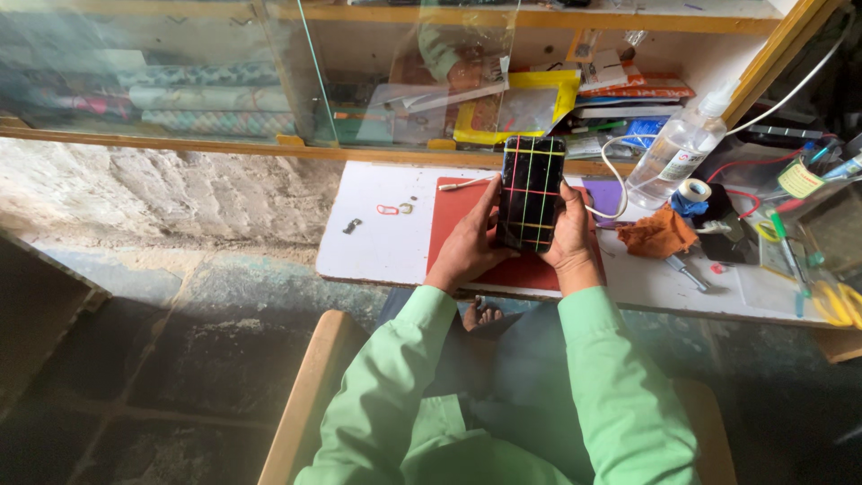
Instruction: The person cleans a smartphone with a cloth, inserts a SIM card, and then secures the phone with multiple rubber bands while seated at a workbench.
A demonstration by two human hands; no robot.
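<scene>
While both hands grip it, the phone [532,190] hangs above the red mat [453,224].

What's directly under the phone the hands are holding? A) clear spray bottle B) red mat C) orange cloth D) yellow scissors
B: both the left hand and right hand hold the dark phone, its screen crossed by coloured lines, above the red mat on the white table; the orange cloth, clear bottle and yellow scissors all lie off to the right.
</scene>
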